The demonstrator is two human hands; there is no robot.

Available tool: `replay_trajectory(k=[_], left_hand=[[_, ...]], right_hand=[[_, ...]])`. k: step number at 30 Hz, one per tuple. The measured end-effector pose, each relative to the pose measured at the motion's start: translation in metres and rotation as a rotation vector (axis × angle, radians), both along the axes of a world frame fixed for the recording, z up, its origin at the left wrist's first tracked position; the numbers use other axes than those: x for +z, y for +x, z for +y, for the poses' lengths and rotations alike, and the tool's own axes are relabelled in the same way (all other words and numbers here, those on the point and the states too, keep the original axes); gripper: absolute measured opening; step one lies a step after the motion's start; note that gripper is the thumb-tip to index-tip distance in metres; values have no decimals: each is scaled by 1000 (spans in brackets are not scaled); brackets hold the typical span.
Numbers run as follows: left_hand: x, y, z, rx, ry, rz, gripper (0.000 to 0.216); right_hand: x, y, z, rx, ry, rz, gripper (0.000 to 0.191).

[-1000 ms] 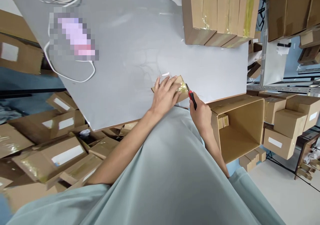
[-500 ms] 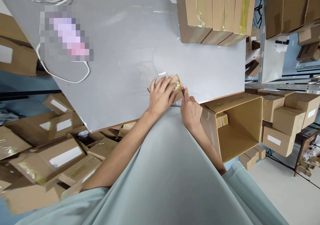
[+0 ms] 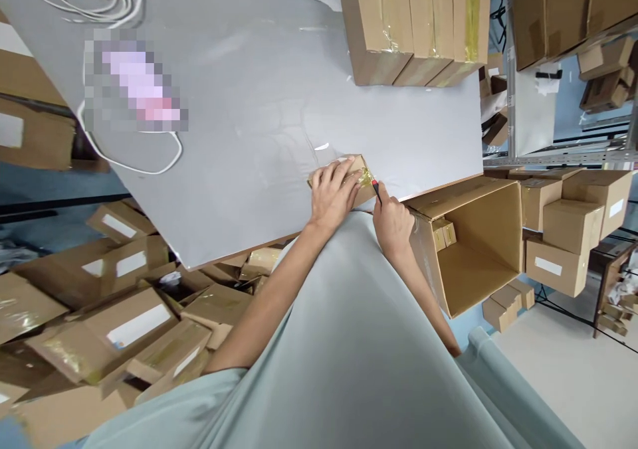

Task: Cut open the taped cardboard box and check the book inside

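A small taped cardboard box (image 3: pixel 357 170) lies near the front edge of the grey table (image 3: pixel 259 103). My left hand (image 3: pixel 333 193) rests flat on top of it, fingers stretched over the lid. My right hand (image 3: pixel 393 222) is closed round a red-and-black box cutter (image 3: pixel 375 188), whose tip touches the yellowish tape at the box's right end.
Large sealed cartons (image 3: pixel 413 24) stand at the table's far right. A white cable (image 3: pixel 127 163) loops on the left. An open carton (image 3: pixel 473 243) with small boxes inside sits right of me. Many small boxes (image 3: pixel 124 303) are piled on the floor at left; shelves of boxes (image 3: pixel 573 230) stand at right.
My right hand has drawn in against the box, so the cutter's handle is mostly covered by my fist. The left hand stays on the box. The view has shifted slightly.
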State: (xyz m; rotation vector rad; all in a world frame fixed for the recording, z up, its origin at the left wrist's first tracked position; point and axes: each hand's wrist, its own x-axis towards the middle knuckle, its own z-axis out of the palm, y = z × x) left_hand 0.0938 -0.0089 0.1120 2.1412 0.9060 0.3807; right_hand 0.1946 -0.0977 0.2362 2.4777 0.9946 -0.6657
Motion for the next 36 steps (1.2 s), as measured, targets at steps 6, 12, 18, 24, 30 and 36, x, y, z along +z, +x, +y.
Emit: replay_trajectory(k=[6,12,18,24,30,36], left_hand=[[-2,0,-3,-9,-3,-46,36],[-3,0,-9,1,-12,-91,36],[-4,1,-13,21,-10,-103,38],[-6,2,-15,18,0,-95,40],[3,2,-17,-9,-6,-27,38],[3,2,-17,-28,10,-11,40]], right_hand=[[5,-5,-23,-26,-19,-23,56],[15,-10,-18,8,52,-22,60],[3,-5,-6,15,69,-11,61],[-2,-5,-6,10,66,-17,60],[3,-10,-6,9,98,-41,58],[-1,-12,-6,-8,65,-37,59]])
